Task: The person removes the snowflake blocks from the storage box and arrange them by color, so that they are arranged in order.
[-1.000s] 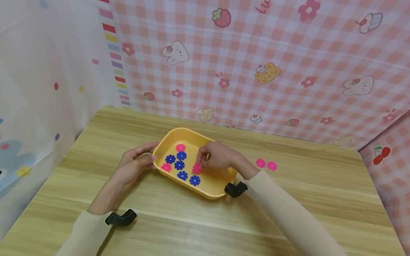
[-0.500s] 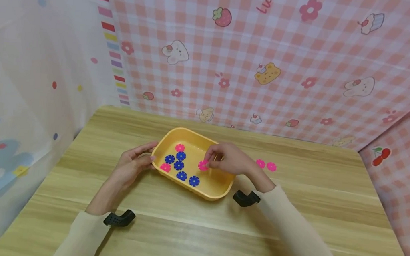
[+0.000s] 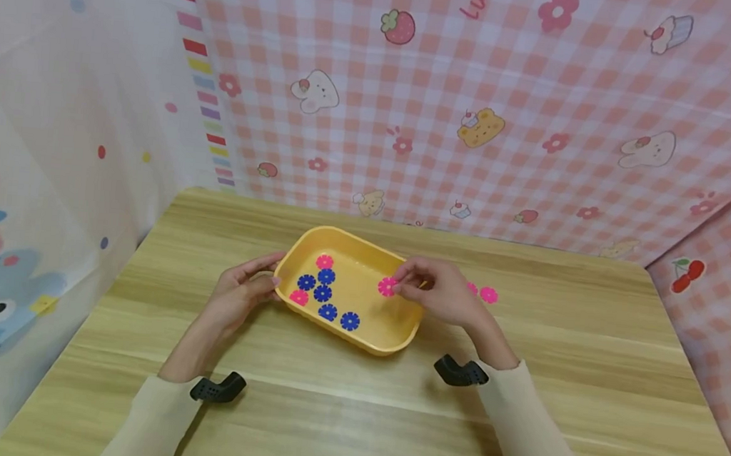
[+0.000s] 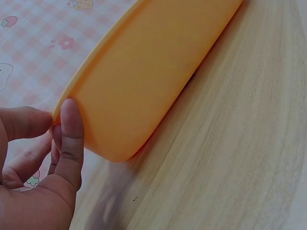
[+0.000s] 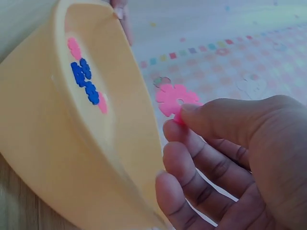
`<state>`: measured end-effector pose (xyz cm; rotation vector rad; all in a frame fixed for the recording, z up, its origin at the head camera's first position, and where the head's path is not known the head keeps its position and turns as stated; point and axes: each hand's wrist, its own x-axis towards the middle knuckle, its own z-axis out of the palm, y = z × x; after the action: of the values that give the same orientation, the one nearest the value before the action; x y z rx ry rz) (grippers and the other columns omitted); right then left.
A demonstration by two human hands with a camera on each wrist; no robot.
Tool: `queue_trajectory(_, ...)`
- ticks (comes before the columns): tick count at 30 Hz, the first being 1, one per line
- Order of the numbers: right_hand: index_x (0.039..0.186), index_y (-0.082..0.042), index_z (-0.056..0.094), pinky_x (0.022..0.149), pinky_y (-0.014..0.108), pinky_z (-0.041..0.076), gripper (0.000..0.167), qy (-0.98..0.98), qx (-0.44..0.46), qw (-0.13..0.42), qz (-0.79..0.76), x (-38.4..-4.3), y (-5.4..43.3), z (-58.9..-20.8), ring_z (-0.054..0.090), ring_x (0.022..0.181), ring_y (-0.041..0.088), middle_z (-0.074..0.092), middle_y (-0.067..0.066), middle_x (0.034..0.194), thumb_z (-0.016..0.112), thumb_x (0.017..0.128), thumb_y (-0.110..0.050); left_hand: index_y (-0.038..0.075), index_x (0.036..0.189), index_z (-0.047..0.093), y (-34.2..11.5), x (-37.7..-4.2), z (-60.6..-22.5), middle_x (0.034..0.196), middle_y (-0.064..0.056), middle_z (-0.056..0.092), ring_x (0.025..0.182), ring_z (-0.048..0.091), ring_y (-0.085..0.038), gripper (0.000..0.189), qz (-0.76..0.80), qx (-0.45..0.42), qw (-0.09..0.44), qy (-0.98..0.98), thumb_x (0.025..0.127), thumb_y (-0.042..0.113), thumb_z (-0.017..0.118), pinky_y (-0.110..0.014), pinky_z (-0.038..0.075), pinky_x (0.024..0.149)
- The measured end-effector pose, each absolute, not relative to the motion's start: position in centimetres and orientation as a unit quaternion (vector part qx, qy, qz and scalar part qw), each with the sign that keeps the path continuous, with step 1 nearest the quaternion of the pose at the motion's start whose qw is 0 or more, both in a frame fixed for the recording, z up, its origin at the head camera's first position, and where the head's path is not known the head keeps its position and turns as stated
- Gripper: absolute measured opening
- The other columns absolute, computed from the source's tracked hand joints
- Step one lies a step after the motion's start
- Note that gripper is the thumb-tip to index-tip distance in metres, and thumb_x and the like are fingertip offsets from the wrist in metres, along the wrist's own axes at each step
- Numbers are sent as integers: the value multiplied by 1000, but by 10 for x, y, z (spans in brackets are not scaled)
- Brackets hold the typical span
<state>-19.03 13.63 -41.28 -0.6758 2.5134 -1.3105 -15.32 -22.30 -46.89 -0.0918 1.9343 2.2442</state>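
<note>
My left hand point(image 3: 235, 296) pinches the left end of a yellow plastic basin point(image 3: 389, 341); in the left wrist view the fingers point(image 4: 71, 129) and thumb grip its rim. Between thumb and fingertips, my right hand point(image 3: 441, 291) holds a pink notched disc point(image 3: 388, 286) above the right part of the basin. The right wrist view shows that pink disc point(image 5: 175, 99) with slots round its edge and a hole in the middle. Inside the basin, toward the left, lie several blue notched discs point(image 3: 323, 293) and two pink ones, one being the upper pink disc point(image 3: 325, 261).
On the wooden table point(image 3: 324, 425), right of the basin, lie two more pink discs point(image 3: 489, 295), one partly hidden behind my right hand. A pink checked cloth point(image 3: 375, 100) hangs at the table's back edge. White printed cloth point(image 3: 141, 124) hangs at the left.
My right hand has lifted the pink disc from the basin's floor and carried it right, toward the right rim. The left hand keeps its grip on the basin.
</note>
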Motion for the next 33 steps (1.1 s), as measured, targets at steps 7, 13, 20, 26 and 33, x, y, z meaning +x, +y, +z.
queue_trajectory(7, 104, -11, 73, 65, 23, 56, 9, 846, -194, 81, -490, -183, 156, -415, 66, 79, 18, 74, 8, 93, 73, 95, -13, -2, 151, 45, -222, -154, -470, 123, -5, 56, 90, 66, -12, 54, 762, -26, 86, 641, 99, -2, 59, -21, 62, 80)
queue_trajectory(13, 106, -11, 72, 71, 30, 62, 11, 845, -160, 76, -505, -181, 172, -416, 68, 86, 29, 74, 8, 96, 72, 96, -16, -2, 151, 46, -222, -153, -469, 123, -5, 56, 91, 66, -13, 54, 765, -32, 84, 638, 98, -3, 60, -21, 62, 79)
queue_trajectory(20, 111, -12, 72, 72, 39, 62, 17, 856, -126, 66, -497, -181, 193, -417, 66, 86, 40, 72, 20, 101, 71, 98, -24, -2, 151, 47, -222, -153, -469, 122, -4, 56, 91, 66, -13, 55, 768, -35, 85, 634, 98, -1, 62, -21, 62, 79)
queue_trajectory(26, 116, -16, 69, 76, 38, 61, 24, 867, -84, 61, -488, -180, 214, -412, 67, 90, 37, 71, 21, 108, 68, 100, -33, -3, 151, 45, -221, -153, -470, 121, -3, 56, 91, 66, -13, 56, 769, -33, 86, 632, 98, -3, 61, -21, 62, 79)
queue_trajectory(33, 119, -13, 68, 73, 35, 61, 28, 867, -73, 55, -491, -183, 234, -413, 68, 91, 33, 70, 18, 108, 66, 101, -34, -4, 151, 46, -221, -153, -470, 119, -3, 56, 89, 66, -12, 55, 766, -34, 82, 636, 98, -3, 61, -20, 62, 78)
